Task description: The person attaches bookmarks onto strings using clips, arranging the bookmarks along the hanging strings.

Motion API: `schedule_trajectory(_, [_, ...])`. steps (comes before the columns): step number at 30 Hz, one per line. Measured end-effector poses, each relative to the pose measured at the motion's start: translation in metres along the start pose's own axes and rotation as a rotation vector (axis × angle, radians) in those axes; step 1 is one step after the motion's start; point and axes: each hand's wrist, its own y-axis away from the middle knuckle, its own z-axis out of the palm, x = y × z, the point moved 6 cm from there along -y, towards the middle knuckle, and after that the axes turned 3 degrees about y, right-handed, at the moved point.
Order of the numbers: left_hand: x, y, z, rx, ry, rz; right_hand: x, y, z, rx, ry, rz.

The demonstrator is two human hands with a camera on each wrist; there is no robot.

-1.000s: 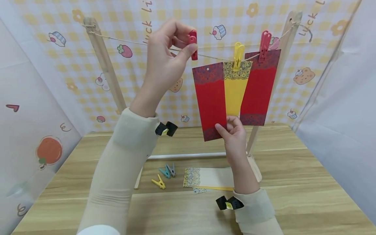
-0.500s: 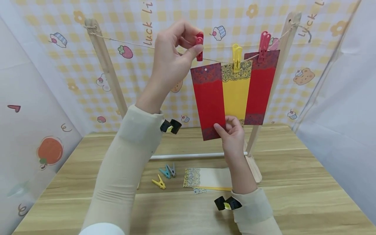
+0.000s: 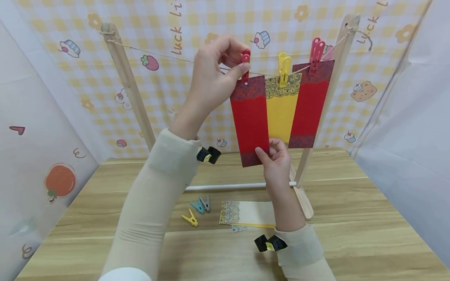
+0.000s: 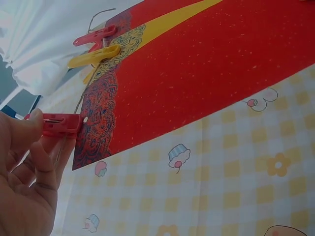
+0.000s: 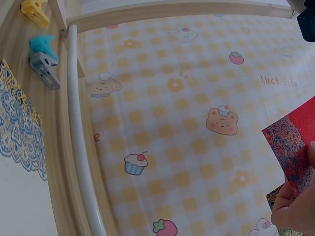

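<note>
My left hand (image 3: 217, 72) pinches a red clothespin (image 3: 245, 64) by its handles, its tip at the top edge of a red bookmark-like card (image 3: 250, 121). In the left wrist view the clothespin's nose overlaps the card's patterned end, next to a small punched hole. My right hand (image 3: 277, 166) pinches the card's lower end between thumb and fingers. Just right of it, a yellow card (image 3: 281, 113) hangs from the string under a yellow clothespin (image 3: 284, 70), and another red card (image 3: 313, 109) hangs under a second red clothespin (image 3: 316, 56).
The string (image 3: 154, 53) runs between two wooden posts (image 3: 128, 82), with a white rod (image 3: 228, 187) joining the stand low down. On the table lie a yellow clothespin (image 3: 190, 218), a blue one (image 3: 197, 205), a grey one (image 3: 206, 203), and several patterned cards (image 3: 253, 212).
My left hand has moved right and down with the red clothespin, from beside the string to the top of the held card. My right hand has barely shifted.
</note>
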Motion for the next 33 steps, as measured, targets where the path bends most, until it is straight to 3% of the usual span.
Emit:
schedule_trajectory(21, [-0.002, 0.004, 0.003, -0.026, 0.017, 0.012, 0.001, 0.004, 0.012, 0.007, -0.030, -0.020])
schedule_trajectory(28, [-0.005, 0.003, 0.004, -0.108, -0.016, -0.115, 0.004, 0.005, 0.012, -0.025, -0.038, 0.004])
schedule_trajectory(33, [-0.009, 0.004, 0.002, -0.123, -0.004, -0.138, 0.005, 0.006, 0.010, -0.058, -0.051, -0.016])
